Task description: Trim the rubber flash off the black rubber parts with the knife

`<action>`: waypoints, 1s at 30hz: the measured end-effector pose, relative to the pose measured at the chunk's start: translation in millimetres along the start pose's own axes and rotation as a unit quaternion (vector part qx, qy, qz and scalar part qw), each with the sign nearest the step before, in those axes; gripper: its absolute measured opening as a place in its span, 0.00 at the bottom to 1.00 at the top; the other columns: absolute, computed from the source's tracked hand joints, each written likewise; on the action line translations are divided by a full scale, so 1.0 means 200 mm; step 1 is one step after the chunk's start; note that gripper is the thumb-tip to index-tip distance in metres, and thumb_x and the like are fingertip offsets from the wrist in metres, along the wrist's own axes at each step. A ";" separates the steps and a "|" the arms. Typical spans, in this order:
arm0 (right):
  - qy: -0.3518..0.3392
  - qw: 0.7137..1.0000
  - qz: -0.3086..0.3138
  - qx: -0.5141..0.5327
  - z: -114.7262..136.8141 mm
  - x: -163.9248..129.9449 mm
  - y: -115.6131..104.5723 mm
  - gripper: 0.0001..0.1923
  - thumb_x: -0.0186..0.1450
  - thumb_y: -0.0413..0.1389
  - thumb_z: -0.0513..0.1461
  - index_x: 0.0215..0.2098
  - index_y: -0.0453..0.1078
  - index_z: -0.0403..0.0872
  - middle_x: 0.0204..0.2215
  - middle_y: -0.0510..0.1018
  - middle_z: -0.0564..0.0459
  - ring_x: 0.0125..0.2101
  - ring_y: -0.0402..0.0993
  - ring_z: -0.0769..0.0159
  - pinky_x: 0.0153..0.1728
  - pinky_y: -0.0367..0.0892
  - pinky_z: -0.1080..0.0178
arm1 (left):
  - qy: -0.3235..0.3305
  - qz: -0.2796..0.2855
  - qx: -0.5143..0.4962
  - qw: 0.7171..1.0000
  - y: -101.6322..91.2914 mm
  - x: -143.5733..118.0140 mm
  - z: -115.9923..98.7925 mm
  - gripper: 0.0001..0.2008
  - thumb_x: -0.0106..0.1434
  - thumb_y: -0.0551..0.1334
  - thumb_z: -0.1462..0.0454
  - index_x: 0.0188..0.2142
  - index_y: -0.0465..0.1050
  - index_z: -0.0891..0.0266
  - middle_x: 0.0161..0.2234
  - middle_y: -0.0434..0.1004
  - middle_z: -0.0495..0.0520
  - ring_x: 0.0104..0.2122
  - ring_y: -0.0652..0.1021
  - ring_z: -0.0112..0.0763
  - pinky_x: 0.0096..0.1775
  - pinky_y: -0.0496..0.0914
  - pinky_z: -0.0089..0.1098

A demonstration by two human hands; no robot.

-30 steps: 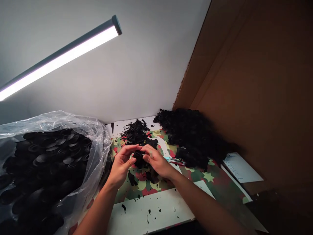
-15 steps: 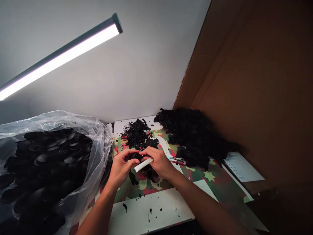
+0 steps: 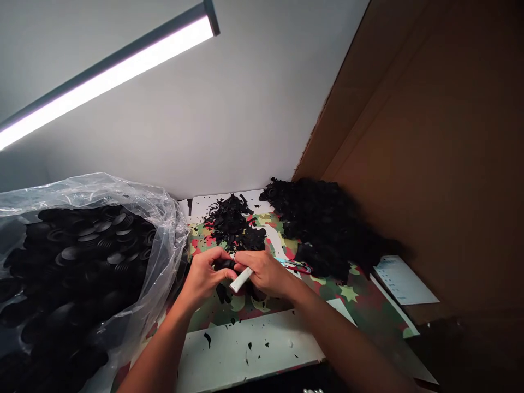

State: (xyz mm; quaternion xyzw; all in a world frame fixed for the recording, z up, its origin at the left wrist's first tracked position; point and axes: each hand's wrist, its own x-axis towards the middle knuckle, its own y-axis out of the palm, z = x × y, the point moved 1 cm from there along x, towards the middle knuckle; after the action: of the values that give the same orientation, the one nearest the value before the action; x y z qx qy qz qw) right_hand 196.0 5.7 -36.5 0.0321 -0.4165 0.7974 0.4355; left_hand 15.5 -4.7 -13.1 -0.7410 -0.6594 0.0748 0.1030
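1. Right at the centre, the left hand (image 3: 203, 275) pinches a small black round rubber part (image 3: 225, 265), thumb and fingers closed around it, most of the part hidden behind them.
2. The right hand (image 3: 262, 272) meets it from the other side, fingers curled shut on a short white stick-like tool (image 3: 241, 279) that slants down to the left, its upper end against the black part.
3. Both hands touch at the fingertips and hover just above a camouflage-patterned mat with star shapes (image 3: 347, 292), in green, red and cream.
4. Under the hands, a white board (image 3: 245, 352) lies across the near edge, speckled with small black flecks.
5. Just behind the hands sits a loose pile of thin black trimmings (image 3: 233, 222).
6. Further right, a much larger heap of black rubber pieces (image 3: 323, 226) runs along a brown cardboard wall (image 3: 429, 136).
7. Between that heap and the right hand, a red and blue handled tool (image 3: 297, 266) lies on the mat; what kind, I cannot tell.
8. Far left, a clear plastic bag (image 3: 164, 218) stands open, packed with black round ribbed caps (image 3: 82, 256).
9. A printed white paper sheet (image 3: 403, 281) lies by the cardboard, and a lit tube lamp (image 3: 106, 76) slants overhead.
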 end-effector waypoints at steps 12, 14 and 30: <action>-0.164 0.958 -0.145 -0.186 0.11 -0.04 0.19 0.18 0.72 0.43 0.35 0.24 0.60 0.49 0.18 0.62 0.58 0.19 0.56 0.68 0.25 0.49 0.63 | -0.123 -0.186 -0.374 0.900 0.10 0.04 0.03 0.30 0.34 0.79 0.45 0.22 0.70 0.63 0.19 0.67 0.43 0.19 0.65 0.21 0.21 0.62 0.23; -0.095 0.973 -0.157 -0.141 0.08 -0.04 0.17 0.20 0.74 0.43 0.37 0.23 0.58 0.49 0.17 0.61 0.59 0.19 0.55 0.70 0.24 0.48 0.63 | -0.090 -0.160 -0.380 0.907 0.07 0.04 0.01 0.29 0.34 0.78 0.44 0.24 0.73 0.64 0.21 0.69 0.45 0.21 0.68 0.22 0.23 0.65 0.23; 0.096 0.962 -0.219 0.132 0.00 -0.02 -0.02 0.18 0.71 0.52 0.42 0.22 0.65 0.48 0.24 0.69 0.55 0.26 0.65 0.68 0.29 0.61 0.64 | -0.009 -0.079 -0.167 0.983 0.04 0.00 -0.01 0.14 0.39 0.78 0.64 0.26 0.81 0.62 0.22 0.75 0.48 0.23 0.73 0.27 0.26 0.68 0.26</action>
State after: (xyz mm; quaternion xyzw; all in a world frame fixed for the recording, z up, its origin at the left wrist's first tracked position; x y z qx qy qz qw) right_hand 201.0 4.0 -34.9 0.1035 -0.2468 0.7294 0.6295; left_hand 23.9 -5.8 -13.7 -0.6928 -0.7198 -0.0378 -0.0223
